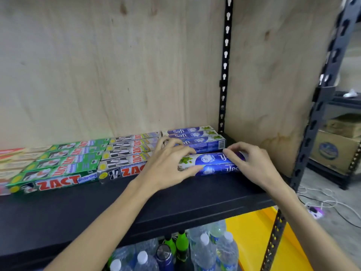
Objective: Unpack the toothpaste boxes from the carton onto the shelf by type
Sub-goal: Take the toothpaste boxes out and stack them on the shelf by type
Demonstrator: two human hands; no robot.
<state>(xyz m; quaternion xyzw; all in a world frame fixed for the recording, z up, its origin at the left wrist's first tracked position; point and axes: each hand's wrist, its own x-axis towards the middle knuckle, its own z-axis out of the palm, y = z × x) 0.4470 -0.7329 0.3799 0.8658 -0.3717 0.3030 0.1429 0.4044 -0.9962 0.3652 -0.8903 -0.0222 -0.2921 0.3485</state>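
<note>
The shelf board is matte black, and the back panel behind it is pale plywood with faint grain and a few brown knots. At centre right, the Safi toothpaste boxes are deep blue with white lettering and green leaf prints on white ends. Left of them, the grey Zact boxes carry red letters and black-and-white marks. Further left, the green Zact boxes show red lettering with yellow dots. At lower right, a yellow surface glows beside clear water bottles with white caps.
</note>
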